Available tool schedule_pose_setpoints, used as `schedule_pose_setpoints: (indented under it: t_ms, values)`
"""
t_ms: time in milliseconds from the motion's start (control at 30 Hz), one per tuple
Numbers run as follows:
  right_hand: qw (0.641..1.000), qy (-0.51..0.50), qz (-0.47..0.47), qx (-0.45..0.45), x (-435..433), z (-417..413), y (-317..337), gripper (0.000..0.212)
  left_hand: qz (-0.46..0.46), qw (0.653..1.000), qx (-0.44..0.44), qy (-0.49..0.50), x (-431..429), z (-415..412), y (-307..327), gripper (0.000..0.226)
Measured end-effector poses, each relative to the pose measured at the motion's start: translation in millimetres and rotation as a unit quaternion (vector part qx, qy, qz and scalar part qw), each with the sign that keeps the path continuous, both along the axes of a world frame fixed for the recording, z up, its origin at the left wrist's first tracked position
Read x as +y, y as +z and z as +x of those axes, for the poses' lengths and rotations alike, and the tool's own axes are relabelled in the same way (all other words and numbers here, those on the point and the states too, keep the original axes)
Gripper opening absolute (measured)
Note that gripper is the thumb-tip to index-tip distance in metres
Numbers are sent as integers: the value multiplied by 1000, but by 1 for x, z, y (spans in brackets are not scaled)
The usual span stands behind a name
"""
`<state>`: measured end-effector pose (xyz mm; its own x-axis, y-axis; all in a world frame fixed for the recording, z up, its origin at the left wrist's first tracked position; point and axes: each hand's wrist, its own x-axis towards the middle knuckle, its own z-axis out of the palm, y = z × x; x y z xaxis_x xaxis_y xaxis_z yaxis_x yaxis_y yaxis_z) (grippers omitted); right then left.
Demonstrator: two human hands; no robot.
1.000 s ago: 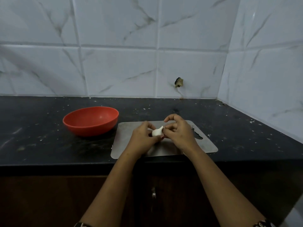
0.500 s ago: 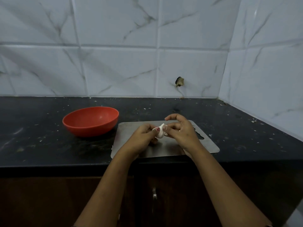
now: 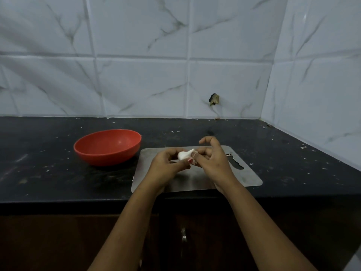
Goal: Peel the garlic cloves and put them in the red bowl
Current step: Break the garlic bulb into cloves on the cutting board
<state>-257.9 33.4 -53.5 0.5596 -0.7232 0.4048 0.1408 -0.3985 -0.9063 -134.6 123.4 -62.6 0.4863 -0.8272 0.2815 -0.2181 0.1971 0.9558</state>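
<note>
- black counter (image 3: 48,173) is running under a white marbled tile wall (image 3: 136,85); pale flecks (image 3: 303,147) are lying scattered on it, probably garlic skin.
- steel board (image 3: 252,178) is sitting at the counter's front edge; red bowl (image 3: 106,158) is standing on the counter just beside the board's left end.
- garlic (image 3: 184,155) is being held above the board, between both hands, not touching the steel. cannot tell whether it is one fat clove or a small bulb.
- left hand (image 3: 166,169) is cupping it from below, fingers curling round it, thumb pressing on the near side.
- right hand (image 3: 216,163) is pinching the pointed end on the garlic's right side, thumb against the middle fingers; forefinger is arching up, holding nothing.
- judgement: peeling is under way and the skin is looking mostly on. no clove is showing in the visible part of the bowl, so the task is looking near its start.
- risk 1: if the pinch is catching only the tip, the papery skin is likely to be tearing off in scraps, meaning more passes and more litter.
- risk 2: a smooth clove is prone to shooting out under a hard squeeze; this close to the front edge it could be dropping to the floor.
- risk 3: scraps clinging to fingers could be riding into the bowl with the clove.
- risk 4: the bowl is looking light; a wrist knocking it during the drop could be sending it skidding.
</note>
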Motion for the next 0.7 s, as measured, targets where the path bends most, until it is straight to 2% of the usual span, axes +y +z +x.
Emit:
schedule_pose_setpoints:
  t_ms: [133,267,433,567,700]
  values:
    - [999,33,12,26,-4,3,-3,18,-9,999,47,-2,-1,0,0,35]
    - [999,-25,-6,40,-6,5,-4,16,2,997,73,3,-3,2,-3,34]
    - [997,-53,-39,49,-5,5,-4,12,-5,994,99,-42,-2,3,0,23]
    - [999,5,32,8,-5,5,-3,12,-3,990,123,-73,-1,5,3,27]
    - [998,51,44,-7,-3,3,-3,15,7,990,124,-73,0,6,5,31]
